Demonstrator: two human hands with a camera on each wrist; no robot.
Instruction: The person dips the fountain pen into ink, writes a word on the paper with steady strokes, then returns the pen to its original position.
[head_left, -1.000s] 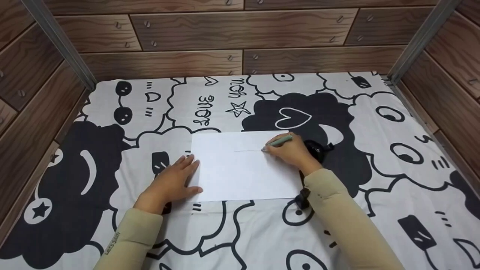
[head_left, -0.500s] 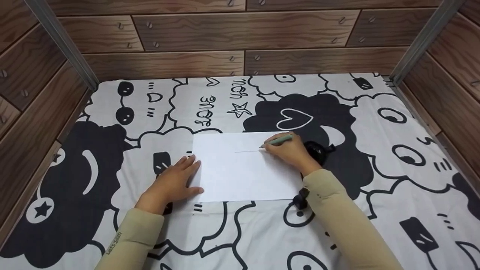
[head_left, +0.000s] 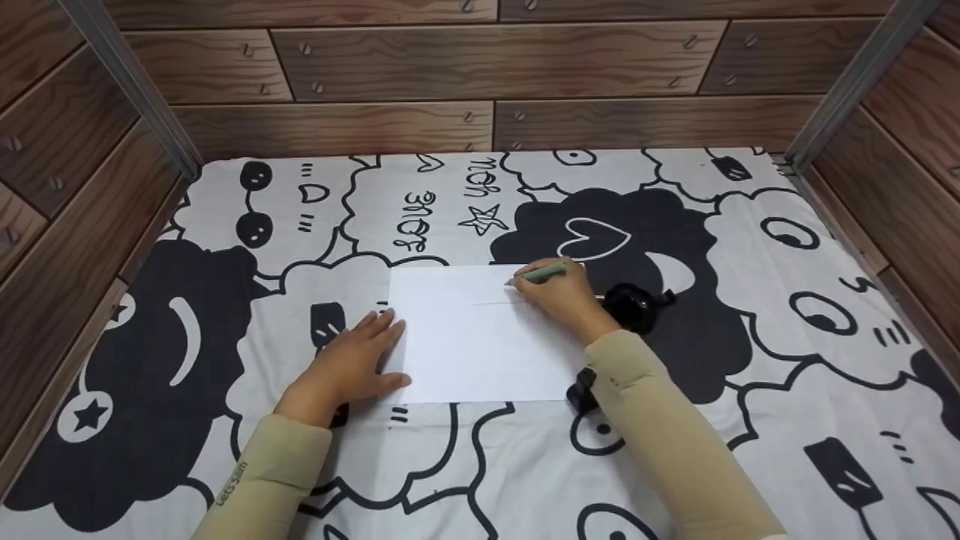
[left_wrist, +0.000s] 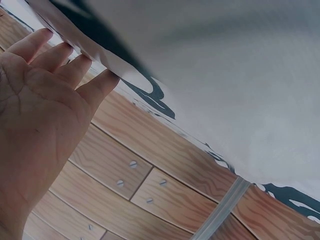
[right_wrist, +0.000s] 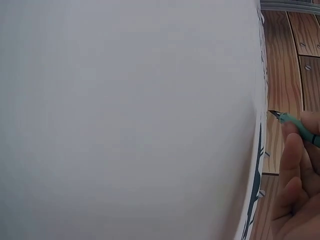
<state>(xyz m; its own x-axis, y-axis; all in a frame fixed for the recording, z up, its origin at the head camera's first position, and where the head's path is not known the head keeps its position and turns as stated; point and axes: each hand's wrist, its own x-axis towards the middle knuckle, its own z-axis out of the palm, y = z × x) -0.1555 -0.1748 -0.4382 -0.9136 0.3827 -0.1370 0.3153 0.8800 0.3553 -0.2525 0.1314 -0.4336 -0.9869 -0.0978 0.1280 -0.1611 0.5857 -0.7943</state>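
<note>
My right hand [head_left: 561,296] pinches a pale green pen [head_left: 546,272] over the upper right part of a white sheet of paper [head_left: 465,352]. A thin straight line [head_left: 495,304] is drawn on the sheet, and the pen tip is above its middle in the head view. In the right wrist view the pen [right_wrist: 299,129] shows a dark pointed nib, with thumb and fingers around its barrel. My left hand [head_left: 349,367] lies with spread fingers at the sheet's left edge, thumb and fingertips on the paper. The left wrist view shows the palm side of this hand [left_wrist: 47,115].
A cloth [head_left: 390,480] with black-and-white cartoon faces covers the surface. Wood-patterned walls [head_left: 375,64] stand at the back and both sides, with grey posts [head_left: 135,90] in the corners. A rounded black device [head_left: 631,306] sits by my right wrist.
My right hand, with the pen, has moved left and slightly away from me; the pen tip has left the line's right end. My left hand stays at the sheet's edge.
</note>
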